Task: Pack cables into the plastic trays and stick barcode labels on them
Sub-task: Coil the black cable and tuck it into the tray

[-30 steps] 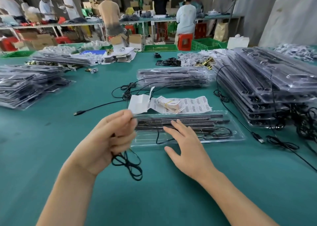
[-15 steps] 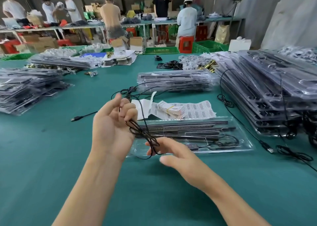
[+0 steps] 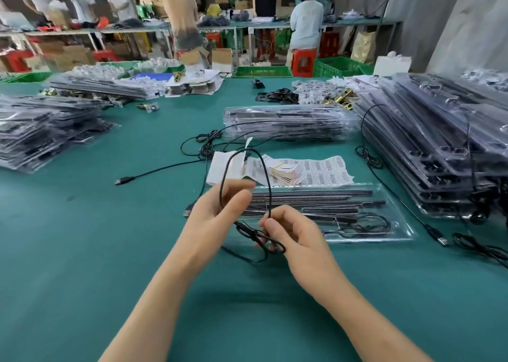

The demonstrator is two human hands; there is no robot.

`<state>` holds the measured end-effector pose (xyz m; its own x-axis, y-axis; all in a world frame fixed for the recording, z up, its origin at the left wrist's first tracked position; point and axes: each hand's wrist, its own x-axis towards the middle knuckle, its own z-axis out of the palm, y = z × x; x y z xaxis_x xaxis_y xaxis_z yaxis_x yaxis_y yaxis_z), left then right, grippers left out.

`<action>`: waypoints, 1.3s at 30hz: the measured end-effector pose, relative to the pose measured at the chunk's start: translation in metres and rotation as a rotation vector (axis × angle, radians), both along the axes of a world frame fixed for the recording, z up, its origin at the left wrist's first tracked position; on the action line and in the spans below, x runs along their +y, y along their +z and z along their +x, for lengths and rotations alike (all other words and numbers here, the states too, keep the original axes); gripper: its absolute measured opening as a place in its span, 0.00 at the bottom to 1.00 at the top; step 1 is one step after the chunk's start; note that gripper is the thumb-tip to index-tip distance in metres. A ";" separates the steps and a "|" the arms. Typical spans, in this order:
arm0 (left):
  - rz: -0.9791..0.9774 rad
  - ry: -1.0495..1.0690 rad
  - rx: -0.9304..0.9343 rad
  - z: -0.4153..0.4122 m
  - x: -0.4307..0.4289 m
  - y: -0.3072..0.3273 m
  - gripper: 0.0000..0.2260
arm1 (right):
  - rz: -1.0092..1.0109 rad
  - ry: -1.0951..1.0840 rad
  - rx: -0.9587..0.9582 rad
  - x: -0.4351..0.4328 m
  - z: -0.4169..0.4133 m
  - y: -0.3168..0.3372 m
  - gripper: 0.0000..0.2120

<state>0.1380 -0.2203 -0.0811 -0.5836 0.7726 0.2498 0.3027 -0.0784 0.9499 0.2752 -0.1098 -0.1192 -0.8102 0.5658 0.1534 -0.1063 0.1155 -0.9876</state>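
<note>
1. Gripped a black cable [image 3: 270, 196] in both hands above the green table [image 3: 82, 251], on the near side of the tray.
2. Curled the fingers of the left hand [image 3: 217, 213] round one side of a tall upright loop of that cable.
3. Pinched the other side of the loop between thumb and forefinger of the right hand [image 3: 297, 235], close against the left.
4. Had a small tangled bunch of the same cable dangling beneath the two hands, with a strand trailing down to the table.
5. Saw the clear plastic tray [image 3: 400, 224] lying flat on the table just beyond the hands and partly hidden by them, with long dark strips along its length and a thin black lead coiled near its right end.
6. Found the sheet of barcode labels [image 3: 321, 169] crumpled along the tray's far edge, with a folded white paper [image 3: 222, 166] at its left end.
7. Noted stacks of similar trays: a tall stack [image 3: 439, 141] at right, a lower stack [image 3: 288, 122] past the labels, and another pile [image 3: 41, 133] at far left.
8. Noted loose black cables between the stacks, one ending in a USB plug [image 3: 119, 181] well to the left.
9. Could not tell whether the plug beside the left wrist belonged to the held cable.
</note>
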 end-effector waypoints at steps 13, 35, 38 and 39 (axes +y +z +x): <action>0.165 -0.425 -0.448 -0.018 -0.013 0.001 0.26 | 0.003 -0.083 0.018 -0.001 0.001 0.001 0.08; 0.192 -0.069 -0.200 -0.012 0.000 -0.003 0.06 | 0.126 0.010 -0.069 0.010 0.005 0.009 0.15; 0.215 -0.050 -0.154 -0.008 0.002 -0.003 0.06 | 0.216 0.016 -0.108 0.004 0.005 0.007 0.16; 0.221 -0.044 -0.151 -0.007 0.002 -0.003 0.06 | 0.233 0.027 -0.123 0.002 0.005 0.006 0.18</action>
<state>0.1307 -0.2179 -0.0843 -0.5941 0.7346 0.3278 0.1505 -0.2988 0.9424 0.2807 -0.1074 -0.1134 -0.8452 0.5044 0.1769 0.0063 0.3404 -0.9403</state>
